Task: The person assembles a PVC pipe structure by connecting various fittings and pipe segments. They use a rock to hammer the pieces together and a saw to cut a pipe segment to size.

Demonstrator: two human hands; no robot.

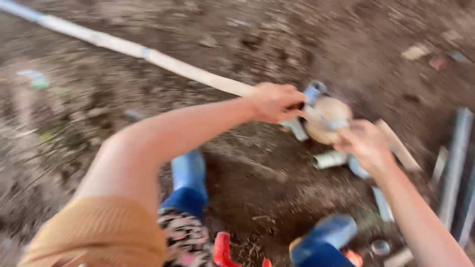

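Note:
The picture is blurred by motion. My left hand (274, 101) grips the near end of a long pale pipe (123, 48) that runs away to the upper left over bare soil. My right hand (363, 144) is closed on something at a round tan object (329, 117) with grey pipe fittings (312, 91) at the pipe's end; I cannot make out exactly what it holds. Both hands meet at this joint.
Short grey pipe pieces (330, 159) lie on the dirt below the hands. Longer grey pipes (455, 163) lie at the right edge. My blue-clad legs (188, 180) and blue footwear (326, 235) are below, with a red tool (221, 249) between them.

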